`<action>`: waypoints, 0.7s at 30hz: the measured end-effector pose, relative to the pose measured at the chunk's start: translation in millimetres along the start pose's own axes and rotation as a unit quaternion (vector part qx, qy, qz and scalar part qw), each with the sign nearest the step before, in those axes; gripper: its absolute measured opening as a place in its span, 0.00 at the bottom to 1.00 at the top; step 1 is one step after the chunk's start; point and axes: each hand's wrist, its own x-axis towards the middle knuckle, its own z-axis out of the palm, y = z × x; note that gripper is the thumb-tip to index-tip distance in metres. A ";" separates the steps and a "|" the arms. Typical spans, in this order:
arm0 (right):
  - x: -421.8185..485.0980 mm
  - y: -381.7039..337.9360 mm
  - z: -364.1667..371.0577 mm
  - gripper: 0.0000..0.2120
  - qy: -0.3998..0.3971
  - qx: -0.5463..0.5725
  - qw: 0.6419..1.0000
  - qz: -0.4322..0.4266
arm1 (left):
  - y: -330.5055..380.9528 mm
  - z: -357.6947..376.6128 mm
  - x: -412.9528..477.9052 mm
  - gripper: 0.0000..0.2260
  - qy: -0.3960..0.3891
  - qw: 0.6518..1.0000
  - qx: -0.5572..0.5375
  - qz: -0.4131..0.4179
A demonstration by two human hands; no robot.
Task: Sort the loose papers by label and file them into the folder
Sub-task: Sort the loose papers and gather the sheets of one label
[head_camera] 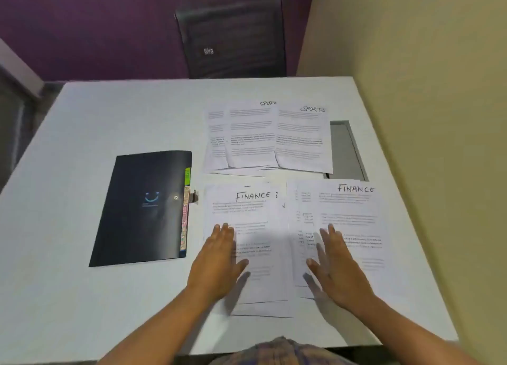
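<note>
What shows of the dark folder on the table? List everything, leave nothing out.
The dark folder is closed and lies flat on the white table, slightly tilted, left of the Finance papers. Its cover looks smooth, navy to black, with a pale blue smile-shaped logo and a small round stud near the right edge. Coloured tabs, green, pink and blue, line that edge. No hand touches it; the left hand is over the papers beside it.

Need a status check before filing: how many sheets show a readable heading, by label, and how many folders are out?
Sheets headed SPORTS: 2
Sheets headed FINANCE: 2
Dark folder: 1
Total: 5
Overlapped sheets whose headings are hidden are not counted.
</note>
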 end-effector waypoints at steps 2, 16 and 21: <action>-11.0 7.0 16.0 0.38 -0.052 -0.041 0.998 0.011 | -8.4 15.1 -6.3 0.39 -0.043 0.997 0.056 0.012; -21.4 17.3 37.5 0.40 -0.150 -0.151 0.974 0.076 | -40.8 43.8 -22.9 0.41 -0.089 0.995 0.025 -0.035; -20.0 13.6 36.9 0.40 -0.146 -0.158 0.973 0.085 | -44.5 44.5 -25.1 0.40 -0.094 0.995 0.034 -0.020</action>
